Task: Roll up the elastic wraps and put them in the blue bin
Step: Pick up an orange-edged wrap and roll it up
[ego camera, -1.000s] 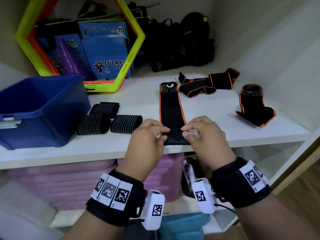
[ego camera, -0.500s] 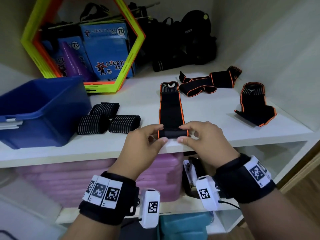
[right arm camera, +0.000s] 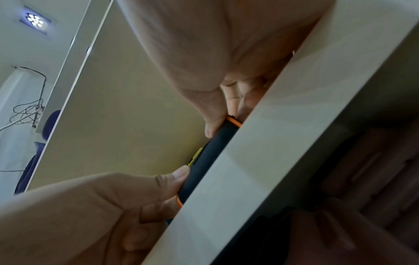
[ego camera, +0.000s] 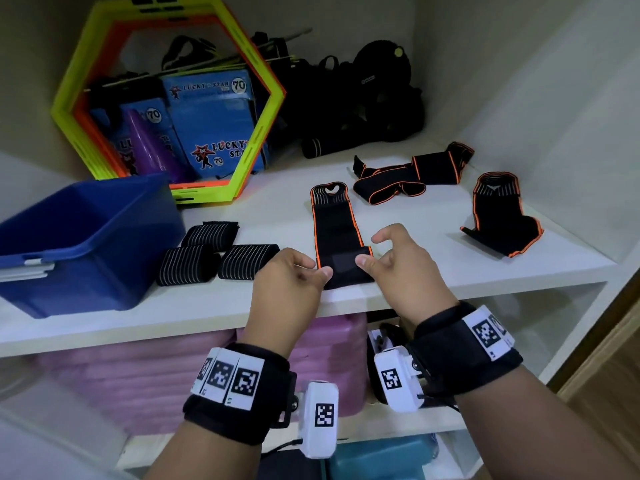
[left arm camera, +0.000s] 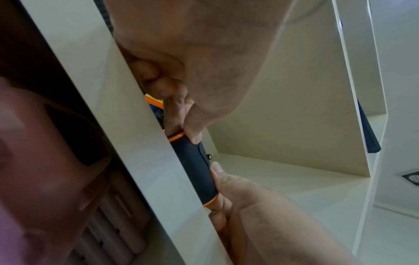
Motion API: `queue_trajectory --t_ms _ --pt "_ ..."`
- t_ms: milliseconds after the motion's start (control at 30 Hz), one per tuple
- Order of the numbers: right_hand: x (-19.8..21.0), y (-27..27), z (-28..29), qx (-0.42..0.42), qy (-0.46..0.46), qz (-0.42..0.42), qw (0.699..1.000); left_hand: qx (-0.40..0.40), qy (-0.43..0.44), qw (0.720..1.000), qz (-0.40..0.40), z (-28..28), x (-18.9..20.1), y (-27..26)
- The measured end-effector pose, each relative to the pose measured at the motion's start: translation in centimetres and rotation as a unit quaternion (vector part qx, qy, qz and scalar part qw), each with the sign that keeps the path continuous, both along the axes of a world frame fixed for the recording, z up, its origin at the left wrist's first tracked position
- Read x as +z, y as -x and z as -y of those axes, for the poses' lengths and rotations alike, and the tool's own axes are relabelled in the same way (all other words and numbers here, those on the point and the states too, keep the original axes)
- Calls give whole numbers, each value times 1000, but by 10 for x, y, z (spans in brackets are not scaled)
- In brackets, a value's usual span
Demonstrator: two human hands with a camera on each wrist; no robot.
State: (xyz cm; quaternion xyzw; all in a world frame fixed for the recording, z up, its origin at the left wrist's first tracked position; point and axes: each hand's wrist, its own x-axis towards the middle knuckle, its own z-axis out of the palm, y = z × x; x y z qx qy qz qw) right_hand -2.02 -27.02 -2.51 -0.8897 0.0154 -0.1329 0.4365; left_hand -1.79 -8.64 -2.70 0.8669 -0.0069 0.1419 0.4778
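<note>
Head: I'm at the shelf edge, rolling the wrap. It lies flat, near end turned into a short roll. Left hand and right hand each pinch one end of that roll, thumbs on top. Bin sits at far left; three rolled wraps lie just beside it, not yet inside. Two more loose wraps on the right.

Left wrist: left thumb and fingers clamp the roll at its orange edge, against the shelf lip.

Right wrist: same from the other end, right thumb on the roll.

Step, I'd say: early in the roll. Next: keep turning it away, tight and even, so the edges stay aligned.
</note>
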Motion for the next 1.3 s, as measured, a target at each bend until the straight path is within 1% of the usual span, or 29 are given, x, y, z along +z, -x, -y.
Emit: queue_trajectory --t_ms 133,233,333,400,500,633,733,833,900,967,1033,1133,1200,1300 --pt "2 2 -3 0 28 -11 1000 -21 -5 1000 -20 -3 4 -2" --pt "2 1 -4 -6 31 -9 999 -39 -1 998 -41 -5 6 -3" --pt "0 2 -5 -10 31 2 999 -43 8 998 -40 -8 4 -2" --pt "-1 2 -5 -11 31 10 999 -42 -11 999 -17 -9 1 1" --pt "-4 2 -5 -12 43 23 999 -52 -29 997 38 -10 -3 4" --pt "-10 3 -4 3 46 68 997 -67 -54 991 99 -8 -11 2" --pt "-15 5 -5 10 54 110 992 -65 -94 981 156 -5 -17 2" --pt "-21 6 -6 28 76 138 987 -60 -113 970 208 -3 -21 5" --pt "-24 6 -4 44 95 147 984 -69 -125 964 224 -3 -24 6" --pt "-25 7 0 61 124 140 980 -76 -151 962 216 -4 -25 7" --pt "-22 10 5 88 150 115 978 -83 -179 960 200 -6 -25 8" --pt "-18 12 11 116 176 76 975 -106 -233 955 149 -9 -25 16" --pt "-17 9 12 119 146 66 980 -105 -253 954 123 -12 -26 21" --pt "-15 6 13 110 73 62 989 -96 -217 967 93 -12 -23 21"
